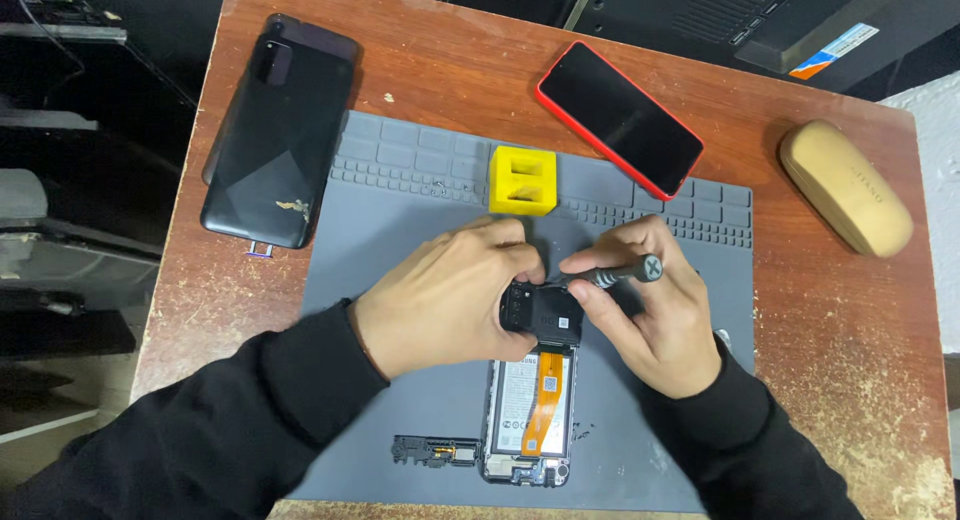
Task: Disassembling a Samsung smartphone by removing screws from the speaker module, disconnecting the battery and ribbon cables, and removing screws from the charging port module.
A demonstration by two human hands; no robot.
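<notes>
I counted 3 phones: 1 opened phone at the mat's near edge, 1 red-cased phone at the table's far edge, 1 dark phone back at the far left corner. Also 1 screwdriver, 1 yellow block, 1 tan glasses case, 1 grey mat, 1 loose black part.

There is just one camera, worn on the person's head. It looks almost straight down at a brown wooden table from close above. The grey work mat fills the middle of the picture, and both black sleeves come in from the bottom edge.
</notes>
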